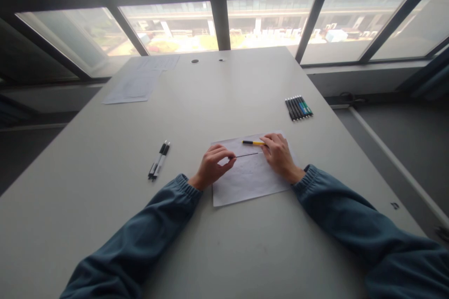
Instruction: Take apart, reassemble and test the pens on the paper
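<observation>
Over white paper, the left hand pinches a thin dark rod, perhaps a refill; the right hand holds a yellow-and-black pen. Two pens lie to the left, a pen row to the right.

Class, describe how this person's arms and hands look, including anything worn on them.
Both arms are covered by long, dark blue sleeves with soft folds, gathered into puckered cuffs at the wrists. The left hand and right hand are bare: no gloves, and no rings visible.
</observation>
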Tool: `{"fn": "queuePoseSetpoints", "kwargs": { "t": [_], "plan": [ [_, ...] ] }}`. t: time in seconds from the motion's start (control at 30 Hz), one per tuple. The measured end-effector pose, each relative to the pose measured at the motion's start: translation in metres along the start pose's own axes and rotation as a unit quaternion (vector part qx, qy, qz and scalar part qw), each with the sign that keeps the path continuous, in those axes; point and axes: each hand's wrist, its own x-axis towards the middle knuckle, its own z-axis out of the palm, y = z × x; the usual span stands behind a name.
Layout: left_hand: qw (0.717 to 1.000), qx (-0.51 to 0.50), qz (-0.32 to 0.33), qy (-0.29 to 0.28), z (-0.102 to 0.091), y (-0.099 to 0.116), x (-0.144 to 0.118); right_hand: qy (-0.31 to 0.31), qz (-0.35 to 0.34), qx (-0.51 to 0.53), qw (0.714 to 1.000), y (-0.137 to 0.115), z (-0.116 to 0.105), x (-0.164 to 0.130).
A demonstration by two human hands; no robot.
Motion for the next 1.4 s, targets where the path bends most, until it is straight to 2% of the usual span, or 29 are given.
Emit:
{"fn": "queuePoseSetpoints", "kwargs": {
  "t": [0.13,0.33,0.47,0.63,0.73,1.17,1.4],
  "plan": [
    [1.000,-0.007,-0.009,-0.001,0.000,-0.001,-0.001,-0.037,0.008,-0.029,0.999,0.002,0.003,-0.001],
    [1.000,-0.007,-0.006,0.009,-0.001,0.001,0.001,-0.033,0.010,-0.013,0.999,0.003,0.003,-0.002],
    [0.999,0.002,-0.019,0.043,-0.004,0.004,0.003,0.007,0.034,0.022,0.999,0.003,0.004,0.000],
    [0.987,0.037,-0.069,0.138,-0.007,0.005,0.002,0.095,0.074,0.086,0.989,0.004,0.002,0.000],
    [0.982,0.046,-0.087,0.160,-0.008,0.004,0.001,0.112,0.072,0.095,0.987,0.004,0.001,0.000],
    [0.990,0.044,-0.061,0.115,-0.008,0.006,0.003,0.120,0.056,0.080,0.988,-0.001,-0.003,0.000],
    [0.991,0.076,-0.045,0.099,-0.008,0.002,0.002,0.114,0.027,-0.001,0.993,-0.004,-0.010,0.001]
  ]
}}
